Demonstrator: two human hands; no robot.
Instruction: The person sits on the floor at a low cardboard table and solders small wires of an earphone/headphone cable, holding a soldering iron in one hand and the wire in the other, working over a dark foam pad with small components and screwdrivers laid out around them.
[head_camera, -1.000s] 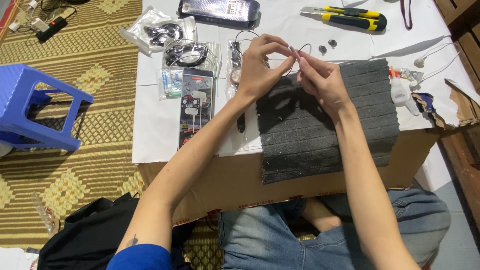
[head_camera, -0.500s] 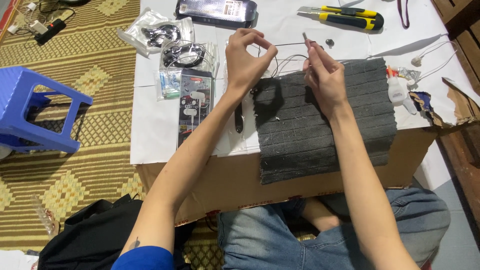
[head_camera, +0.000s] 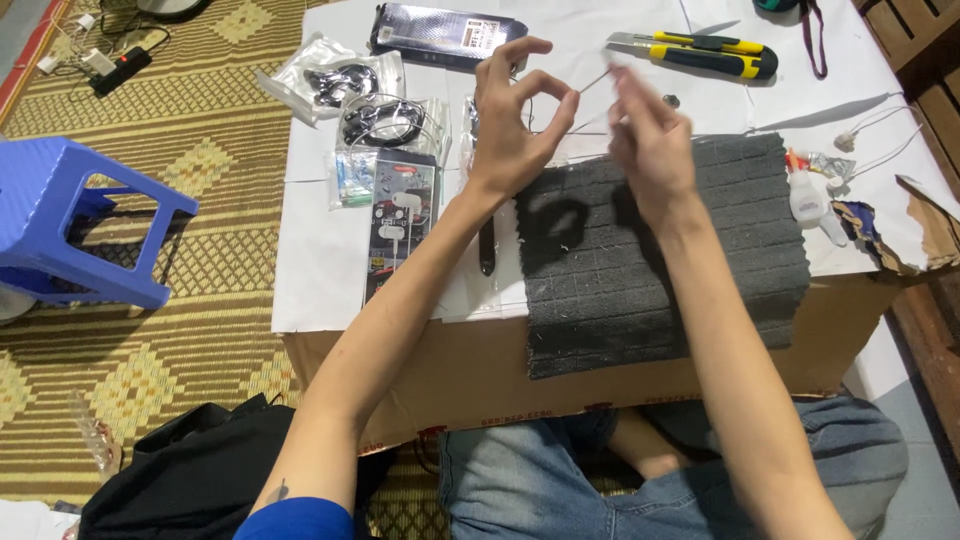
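Wire: a thin pale earphone wire (head_camera: 590, 85) is stretched between both hands, raised above the grey foam pad (head_camera: 680, 250).
Left hand (head_camera: 515, 125): wire pinched by thumb and forefinger, other fingers spread upward.
Right hand (head_camera: 650, 140): blurred; fingertips closed on the wire's other end.
Arms: both forearms extended forward over the cardboard box (head_camera: 480, 370).

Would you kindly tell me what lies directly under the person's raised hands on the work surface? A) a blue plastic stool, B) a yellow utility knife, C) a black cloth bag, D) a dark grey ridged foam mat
D: the dark grey ridged foam mat spreads beneath the left hand and right hand, while the yellow utility knife lies farther back and the blue stool stands on the floor.
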